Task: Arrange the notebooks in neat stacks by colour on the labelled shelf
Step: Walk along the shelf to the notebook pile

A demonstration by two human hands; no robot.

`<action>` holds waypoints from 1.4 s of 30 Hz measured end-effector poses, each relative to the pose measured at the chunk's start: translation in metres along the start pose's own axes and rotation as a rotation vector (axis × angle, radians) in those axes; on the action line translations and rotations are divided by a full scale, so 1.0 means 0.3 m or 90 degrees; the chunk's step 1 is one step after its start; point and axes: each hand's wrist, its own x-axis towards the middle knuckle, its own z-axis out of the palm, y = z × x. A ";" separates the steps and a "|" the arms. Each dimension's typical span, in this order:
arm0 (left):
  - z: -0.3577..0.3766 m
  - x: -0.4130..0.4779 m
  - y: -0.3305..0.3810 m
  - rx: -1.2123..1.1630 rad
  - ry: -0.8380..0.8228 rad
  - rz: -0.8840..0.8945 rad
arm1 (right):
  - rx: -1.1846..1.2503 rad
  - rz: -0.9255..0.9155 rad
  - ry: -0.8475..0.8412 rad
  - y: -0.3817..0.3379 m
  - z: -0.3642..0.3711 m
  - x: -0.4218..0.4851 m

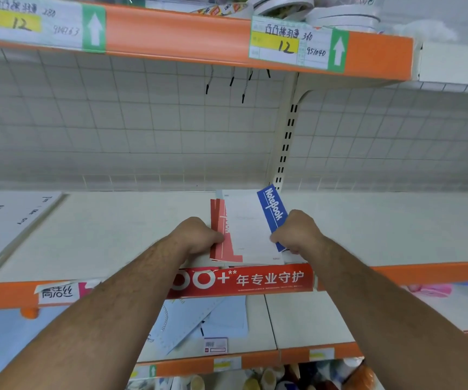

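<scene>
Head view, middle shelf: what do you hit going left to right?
white booklet lying flat → left hand → red notebook → white cover → blue notebook → right hand

- We saw an evenly bright scene under soft, whitish light, with no hard glare anywhere.
- We found only faint shading, just beneath the upper shelf (pixel 171 32) on the white back panel (pixel 114 122).
- We noticed wide-angle bending: the shelf edges bowed toward the frame's borders.
- We read the price labels (pixel 289 43) as smeared; the lettering on the notebooks (pixel 272 211) at centre was clearer — the bottom corners were blurriest.
</scene>
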 end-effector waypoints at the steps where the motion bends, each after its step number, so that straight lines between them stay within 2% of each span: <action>1: 0.001 0.001 0.000 0.000 0.000 0.002 | 0.015 0.015 0.006 0.006 -0.003 0.001; 5: 0.011 0.002 0.002 -0.001 0.005 0.008 | 0.078 0.050 0.033 0.029 -0.024 0.004; 12: 0.003 -0.013 0.020 -0.015 -0.001 -0.001 | 0.033 0.020 0.043 0.019 -0.016 -0.007; 15: -0.004 -0.020 0.036 -0.008 0.010 -0.001 | 0.038 0.039 0.067 0.035 -0.033 -0.013; 19: -0.011 -0.027 0.054 -0.012 0.048 -0.007 | 0.052 0.063 0.044 0.067 -0.048 -0.003; 23: -0.002 -0.029 0.043 -0.117 -0.031 -0.076 | 0.087 0.069 0.035 0.070 -0.046 -0.008; 28: -0.004 -0.013 0.015 -0.228 -0.070 -0.112 | 0.108 0.091 0.022 0.050 -0.045 -0.031; 42: -0.045 0.001 -0.050 -0.361 -0.148 -0.076 | 0.146 0.160 0.050 -0.016 -0.020 -0.141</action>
